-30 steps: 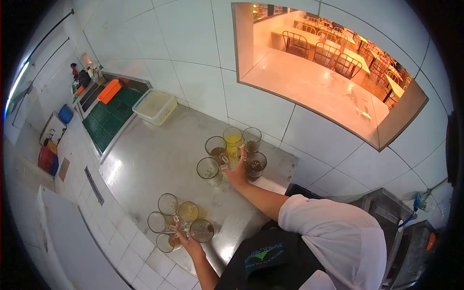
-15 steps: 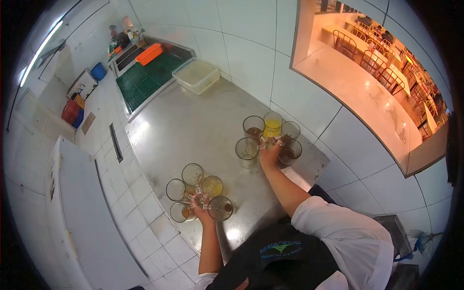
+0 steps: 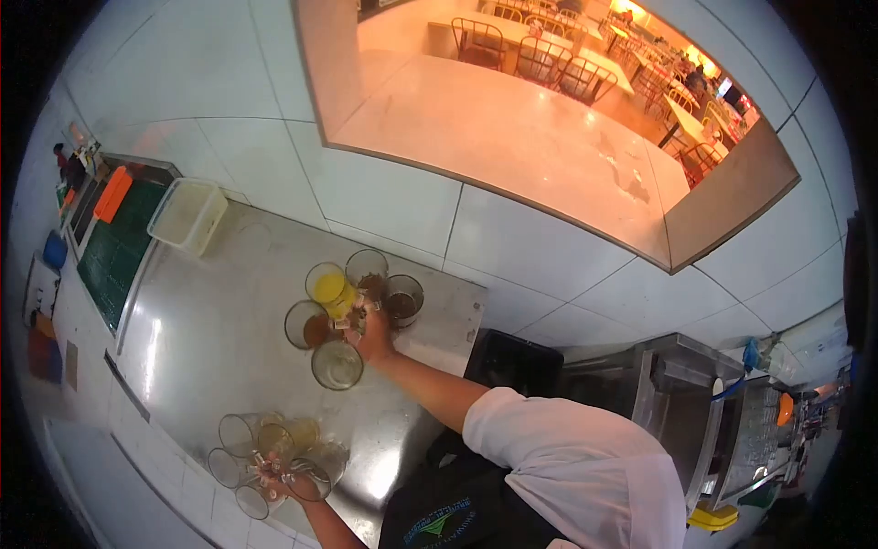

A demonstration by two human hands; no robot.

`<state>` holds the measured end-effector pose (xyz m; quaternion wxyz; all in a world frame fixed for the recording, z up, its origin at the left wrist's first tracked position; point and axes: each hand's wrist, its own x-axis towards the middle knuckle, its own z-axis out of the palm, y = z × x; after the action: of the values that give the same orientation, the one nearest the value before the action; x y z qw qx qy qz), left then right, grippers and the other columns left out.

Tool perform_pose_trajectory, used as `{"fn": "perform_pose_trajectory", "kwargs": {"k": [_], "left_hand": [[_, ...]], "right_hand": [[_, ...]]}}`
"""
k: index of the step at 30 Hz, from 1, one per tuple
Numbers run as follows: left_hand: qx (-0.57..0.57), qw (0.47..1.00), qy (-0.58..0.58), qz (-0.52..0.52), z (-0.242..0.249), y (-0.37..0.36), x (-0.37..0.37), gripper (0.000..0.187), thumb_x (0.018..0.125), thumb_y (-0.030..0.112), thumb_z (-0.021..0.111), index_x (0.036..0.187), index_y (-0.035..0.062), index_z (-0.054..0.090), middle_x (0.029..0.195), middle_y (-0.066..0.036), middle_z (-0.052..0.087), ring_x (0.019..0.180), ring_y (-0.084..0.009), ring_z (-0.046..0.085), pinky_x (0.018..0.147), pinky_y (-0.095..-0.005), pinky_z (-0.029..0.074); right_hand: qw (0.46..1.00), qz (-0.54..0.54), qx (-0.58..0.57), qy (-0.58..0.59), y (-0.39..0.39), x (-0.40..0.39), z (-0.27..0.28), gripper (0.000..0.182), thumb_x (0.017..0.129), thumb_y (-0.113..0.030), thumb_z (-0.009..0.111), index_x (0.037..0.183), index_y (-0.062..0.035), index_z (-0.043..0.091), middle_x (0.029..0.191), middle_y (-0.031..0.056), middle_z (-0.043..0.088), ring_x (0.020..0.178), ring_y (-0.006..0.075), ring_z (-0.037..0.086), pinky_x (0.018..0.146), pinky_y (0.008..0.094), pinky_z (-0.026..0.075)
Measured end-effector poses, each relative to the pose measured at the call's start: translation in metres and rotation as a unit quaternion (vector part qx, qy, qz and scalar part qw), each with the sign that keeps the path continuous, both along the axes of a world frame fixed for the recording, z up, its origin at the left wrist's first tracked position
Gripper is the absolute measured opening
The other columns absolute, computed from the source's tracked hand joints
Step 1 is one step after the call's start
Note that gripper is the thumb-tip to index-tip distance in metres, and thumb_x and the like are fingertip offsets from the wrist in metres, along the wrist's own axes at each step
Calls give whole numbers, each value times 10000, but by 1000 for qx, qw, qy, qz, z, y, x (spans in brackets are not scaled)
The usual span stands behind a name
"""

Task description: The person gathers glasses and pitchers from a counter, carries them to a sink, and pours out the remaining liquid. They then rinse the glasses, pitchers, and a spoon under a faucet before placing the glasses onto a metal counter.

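Observation:
My right hand (image 3: pixel 373 340) is closed around the gathered handles of several glass mugs over the metal counter. One of them, a mug with yellow liquid (image 3: pixel 331 288), stands out among mugs with brown remains, such as a brown-stained mug (image 3: pixel 403 301), and a nearly clear mug (image 3: pixel 337 366). Closer to the counter's front edge, my left hand (image 3: pixel 274 478) grips a second bunch of glass mugs by their handles. In that bunch a mug with pale yellow liquid (image 3: pixel 300 434) sits beside a tilted clear mug (image 3: pixel 322 471). The fingers of both hands are partly hidden by the glass handles.
The steel counter (image 3: pixel 206 339) runs along a tiled wall below a pass-through ledge (image 3: pixel 512 137). At its far left are a clear plastic tub (image 3: pixel 187 217), a green mat (image 3: pixel 119 252) and an orange container (image 3: pixel 113 194). A black bin (image 3: pixel 514 361) and steel sink units (image 3: pixel 672 403) stand right.
The view has swung to the right, bringing the sink units into sight. My left hand's mugs now lean more than before. Both hands keep hold of their bunches.

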<state>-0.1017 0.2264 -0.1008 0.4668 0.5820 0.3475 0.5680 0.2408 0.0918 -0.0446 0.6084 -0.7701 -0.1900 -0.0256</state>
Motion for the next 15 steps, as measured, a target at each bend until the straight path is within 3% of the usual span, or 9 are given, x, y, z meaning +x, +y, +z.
{"fn": "perform_pose_trajectory", "kwargs": {"k": [2,6,8,10,11,13,15], "left_hand": [[24,1000,-14,-8,-7,10,2,361,979,312,472,1203,29,494,1104,-115,607,1036,-241,572,976,-390,418],[104,988,104,-44,-83,75,-51,365,977,296,463,1189,2,501,1139,-133,602,1071,-259,564,979,-402,419],[89,988,115,-52,-76,80,-43,362,977,297,450,1163,-5,526,1139,-140,607,1068,-275,567,956,-417,432],[37,994,92,-38,-28,51,-20,358,979,307,440,1138,8,556,1125,-144,618,1051,-291,577,917,-432,450],[181,974,136,-6,-20,51,-16,358,974,314,447,1106,6,575,1103,-152,624,1031,-296,582,892,-435,455],[459,867,187,45,-11,50,-3,366,963,327,461,1040,2,611,1059,-166,637,991,-306,593,842,-441,465],[448,851,274,31,2,49,1,377,962,325,460,1075,-10,591,1081,-161,627,997,-300,590,864,-433,463]], "right_hand": [[999,43,5,-1,-16,2,-15,404,763,-95,713,1092,-48,482,1010,139,590,938,245,587,812,373,460],[992,97,74,10,-69,-23,-4,373,785,-85,728,1070,-50,489,944,82,598,890,158,575,798,339,475],[986,122,113,11,-103,-42,-11,367,790,-91,738,1061,-52,493,925,58,599,868,139,563,796,332,478],[983,133,84,94,-157,-75,6,365,791,-91,741,1062,-50,500,946,56,600,881,142,561,806,330,480],[980,132,69,136,-187,-97,16,364,792,-91,743,1063,-49,503,956,56,600,888,143,561,811,329,482],[983,111,34,139,-247,-141,28,408,771,-101,759,1087,-43,509,988,66,599,904,159,571,810,339,488],[992,45,-16,121,-314,-196,40,450,744,-112,776,1105,-39,517,1002,73,603,917,174,585,816,350,491]]}}
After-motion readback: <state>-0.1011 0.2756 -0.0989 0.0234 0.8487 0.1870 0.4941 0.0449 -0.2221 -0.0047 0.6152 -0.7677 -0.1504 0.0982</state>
